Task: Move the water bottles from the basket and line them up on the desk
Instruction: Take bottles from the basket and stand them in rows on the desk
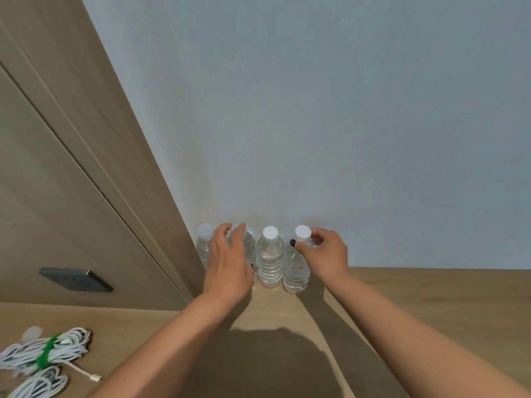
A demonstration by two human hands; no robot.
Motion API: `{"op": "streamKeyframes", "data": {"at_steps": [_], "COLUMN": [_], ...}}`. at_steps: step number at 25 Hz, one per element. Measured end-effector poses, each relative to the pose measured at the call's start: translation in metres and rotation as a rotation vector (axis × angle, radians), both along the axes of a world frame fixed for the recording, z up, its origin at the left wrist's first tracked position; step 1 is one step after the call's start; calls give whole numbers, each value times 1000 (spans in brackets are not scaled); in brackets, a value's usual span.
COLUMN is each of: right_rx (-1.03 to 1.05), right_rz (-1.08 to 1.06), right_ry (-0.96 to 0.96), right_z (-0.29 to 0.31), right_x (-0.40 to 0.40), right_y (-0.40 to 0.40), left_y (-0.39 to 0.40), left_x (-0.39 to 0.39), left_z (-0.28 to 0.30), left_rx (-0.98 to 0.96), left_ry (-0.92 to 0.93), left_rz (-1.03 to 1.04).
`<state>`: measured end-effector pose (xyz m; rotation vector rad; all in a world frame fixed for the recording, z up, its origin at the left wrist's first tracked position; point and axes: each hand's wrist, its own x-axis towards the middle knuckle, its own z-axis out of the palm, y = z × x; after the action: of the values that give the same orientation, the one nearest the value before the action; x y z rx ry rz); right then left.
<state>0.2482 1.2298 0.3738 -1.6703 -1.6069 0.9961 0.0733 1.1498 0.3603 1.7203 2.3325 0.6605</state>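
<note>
Several clear water bottles with white caps stand upright in a row on the wooden desk (431, 305), against the pale wall. The leftmost bottle (204, 242) stands beside the wooden panel. My left hand (230, 262) is wrapped around the second bottle (249, 245), covering most of it. The third bottle (270, 257) stands free between my hands. My right hand (324, 254) pinches the neck of the rightmost bottle (297, 271) just under its cap. No basket is in view.
A bundle of white cables (46, 351) tied with a green strap lies at the desk's front left. A dark grey plate (76, 279) is set into the wooden panel on the left. The desk runs on to the right of the bottles.
</note>
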Motion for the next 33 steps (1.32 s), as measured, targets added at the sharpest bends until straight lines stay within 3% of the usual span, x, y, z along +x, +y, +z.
{"op": "streamKeyframes", "data": {"at_steps": [2, 6, 15, 20, 25, 28, 33], "right_rx": [-179, -706, -587, -580, -660, -613, -335], "right_rz": [-61, -91, -206, -192, -81, -65, 56], "right_ry": [52, 412, 674, 627, 564, 401, 30], "right_z": [-6, -27, -52, -55, -36, -19, 24], "right_x": [-4, -8, -21, -33, -21, -20, -17], "right_y": [3, 7, -2, -1, 5, 5, -7], "left_y": [7, 13, 20, 19, 3, 2, -10], "left_x": [-11, -17, -18, -18, -4, -1, 2], "left_z": [-4, -9, -11, -15, -7, 8, 44], "left_rx": [15, 6, -21, 8, -134, -207, -199], "left_ry": [102, 197, 208, 205, 242, 230, 135], "left_rz": [-39, -42, -22, -20, -11, -53, -16]}}
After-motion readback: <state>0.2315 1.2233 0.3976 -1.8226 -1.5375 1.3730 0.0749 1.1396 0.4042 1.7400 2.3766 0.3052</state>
